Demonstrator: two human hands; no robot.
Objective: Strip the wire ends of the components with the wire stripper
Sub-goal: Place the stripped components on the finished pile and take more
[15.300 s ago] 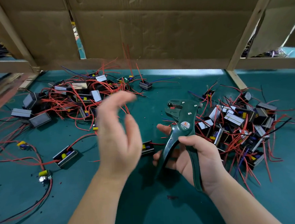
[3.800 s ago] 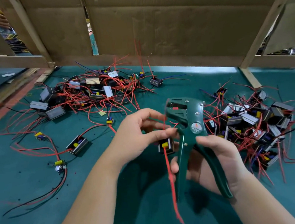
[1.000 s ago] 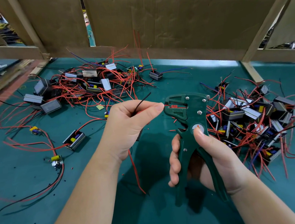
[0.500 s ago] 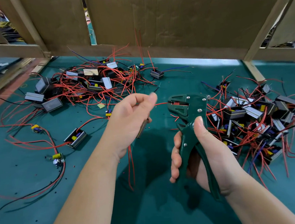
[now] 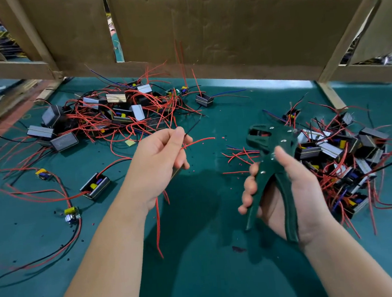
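Pinching the thin red insulated wire (image 5: pixel 199 140) above the teal mat (image 5: pixel 200 277), its tip well apart from the dark green wire stripper (image 5: pixel 273 156) gripped in the right hand (image 5: pixel 287 195), the left hand (image 5: pixel 158 165) may let that limp end sag and miss the jaws.

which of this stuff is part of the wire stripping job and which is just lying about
In the job: wire stripper held by the right hand; red wire pinched by the left hand; left pile of components; right pile of components.
Just lying about: cardboard wall; wooden frame; yellow scrap.
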